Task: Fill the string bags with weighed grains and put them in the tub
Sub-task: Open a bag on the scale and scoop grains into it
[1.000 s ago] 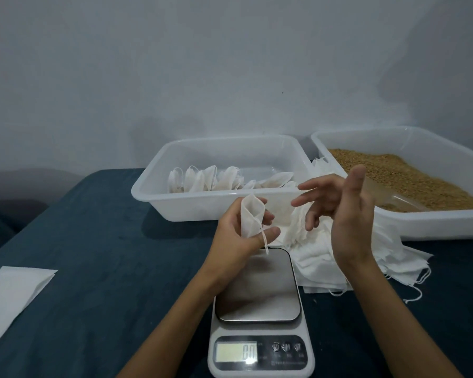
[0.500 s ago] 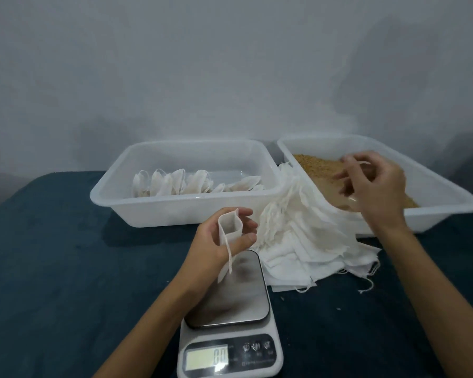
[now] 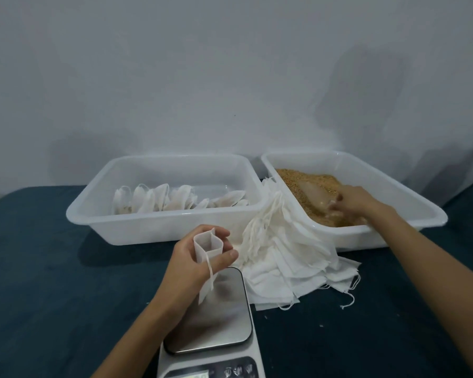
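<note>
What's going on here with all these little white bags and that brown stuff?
A person is packing grain into small string bags. Their left hand holds an empty bag open above the kitchen scale. Their right hand reaches into the right tub of grains, at a clear scoop. Filled bags sit in the left tub, and a pile of empty bags lies between the tubs.

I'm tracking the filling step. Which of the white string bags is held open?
The string bag gripped upright in the left hand above the scale, mouth open; the others lie flat in the pile.
</note>
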`<state>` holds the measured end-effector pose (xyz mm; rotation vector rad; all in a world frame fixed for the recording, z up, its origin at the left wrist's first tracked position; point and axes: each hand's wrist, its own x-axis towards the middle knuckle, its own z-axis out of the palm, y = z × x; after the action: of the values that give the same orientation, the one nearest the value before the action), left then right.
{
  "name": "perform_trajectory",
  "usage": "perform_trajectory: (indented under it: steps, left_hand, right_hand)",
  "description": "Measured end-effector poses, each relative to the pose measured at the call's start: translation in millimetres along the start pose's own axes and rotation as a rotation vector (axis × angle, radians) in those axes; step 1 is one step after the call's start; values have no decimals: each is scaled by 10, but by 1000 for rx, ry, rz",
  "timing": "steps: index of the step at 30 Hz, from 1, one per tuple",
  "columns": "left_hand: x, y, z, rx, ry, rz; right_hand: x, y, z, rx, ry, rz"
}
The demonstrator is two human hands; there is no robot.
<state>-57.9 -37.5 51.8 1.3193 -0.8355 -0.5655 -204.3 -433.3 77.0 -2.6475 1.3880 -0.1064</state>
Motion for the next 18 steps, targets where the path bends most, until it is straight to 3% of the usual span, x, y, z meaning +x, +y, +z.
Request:
perform_trajectory:
  steps: [3, 7, 11, 18]
  left_hand:
    - [1, 3, 4, 4, 7, -6]
    - [18, -12, -9, 3, 15, -15]
    - [31, -16, -26, 13, 28, -21]
    - [29, 0, -2, -1, 28, -19]
  right_hand:
    - [118, 54, -112, 3, 84, 64]
    - [254, 85, -208, -163, 50, 126]
    - [371, 78, -183, -327, 100, 99]
    - [399, -119, -118, -371, 88, -1]
